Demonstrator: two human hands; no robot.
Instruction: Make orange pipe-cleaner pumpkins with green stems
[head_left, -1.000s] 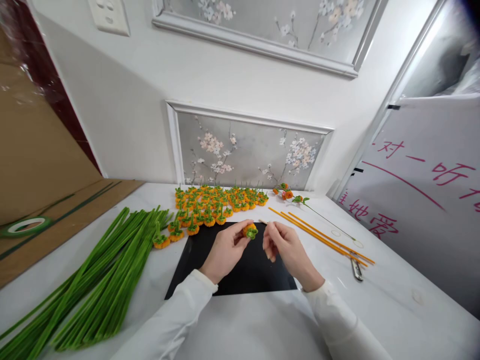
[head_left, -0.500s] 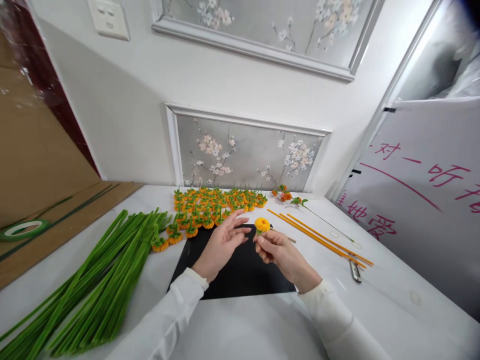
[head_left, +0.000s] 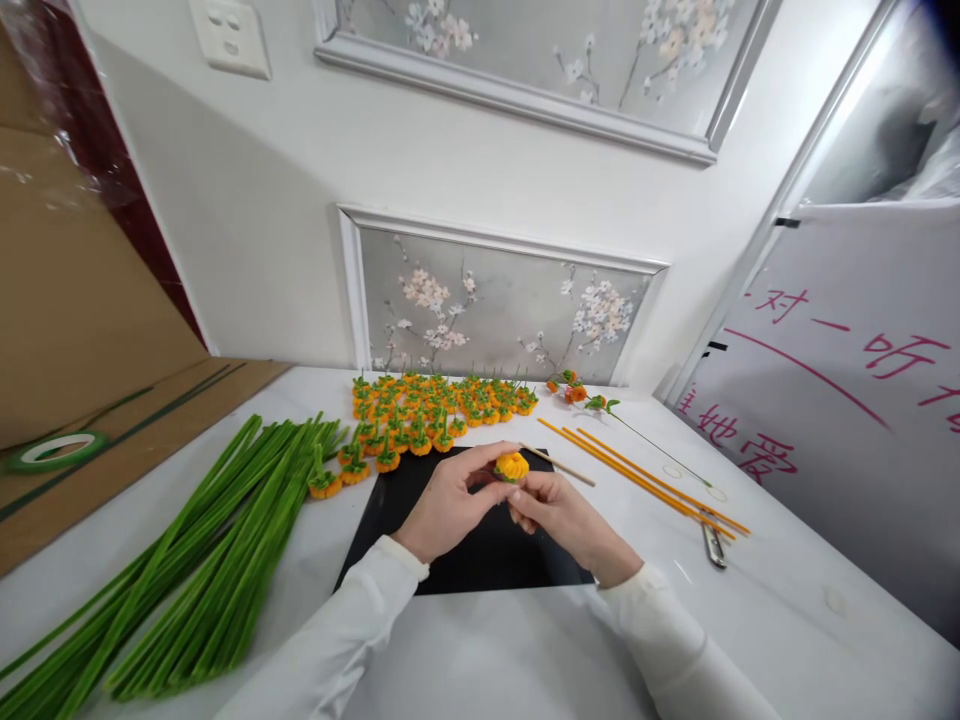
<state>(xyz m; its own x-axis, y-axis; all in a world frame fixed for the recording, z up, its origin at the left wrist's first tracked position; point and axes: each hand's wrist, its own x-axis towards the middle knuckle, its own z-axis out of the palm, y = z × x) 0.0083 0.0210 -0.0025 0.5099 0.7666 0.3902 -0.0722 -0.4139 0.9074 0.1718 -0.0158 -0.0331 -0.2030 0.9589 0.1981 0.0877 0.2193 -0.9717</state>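
A small orange pipe-cleaner flower (head_left: 512, 465) with a green base sits between both of my hands above a black mat (head_left: 390, 525). My left hand (head_left: 450, 500) pinches it from the left with thumb and fingers. My right hand (head_left: 559, 510) grips it from below and the right, fingers curled. Behind the mat lie several finished orange and green flowers (head_left: 427, 405) in rows.
A big bundle of green pipe cleaners (head_left: 202, 560) lies at the left. Orange pipe cleaners (head_left: 637, 475), a thin wooden stick (head_left: 559, 466) and a small metal tool (head_left: 712, 545) lie at the right. A green tape roll (head_left: 52, 452) rests on cardboard, far left. The wall stands close behind.
The flower passed from my left hand to my right, which turned it orange side up. My left hand opened, then came back and closed on it again.
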